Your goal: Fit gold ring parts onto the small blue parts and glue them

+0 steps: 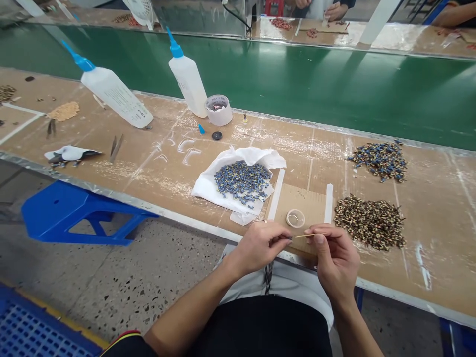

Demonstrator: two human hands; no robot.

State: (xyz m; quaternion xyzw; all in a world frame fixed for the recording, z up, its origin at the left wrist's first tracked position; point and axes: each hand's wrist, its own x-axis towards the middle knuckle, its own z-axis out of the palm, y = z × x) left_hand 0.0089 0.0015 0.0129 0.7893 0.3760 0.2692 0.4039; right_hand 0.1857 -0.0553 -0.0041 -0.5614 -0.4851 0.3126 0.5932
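Note:
My left hand [262,242] pinches a small dark piece [289,238] between thumb and fingertips; its exact kind is too small to make out. In my right hand [334,253] is a thin wooden stick [310,235], held between thumb and fingers, with its tip pointing left, close to that piece. Just beyond the hands sits a small round clear cup [295,218] on a cardboard pad [307,198]. Left of the pad, a white cloth [208,181] bears a heap of small blue-and-yellow parts [243,181]. To the right lies a pile of small black-and-tan parts [368,222].
A second pile of blue parts [381,159] lies farther back on the right. Two white bottles with blue nozzles [189,84] and a tape roll [218,111] stand along the green conveyor belt [297,79]. Tweezers [116,148] lie left. A blue stool [74,213] is below. Co-workers' hands [332,11] show opposite.

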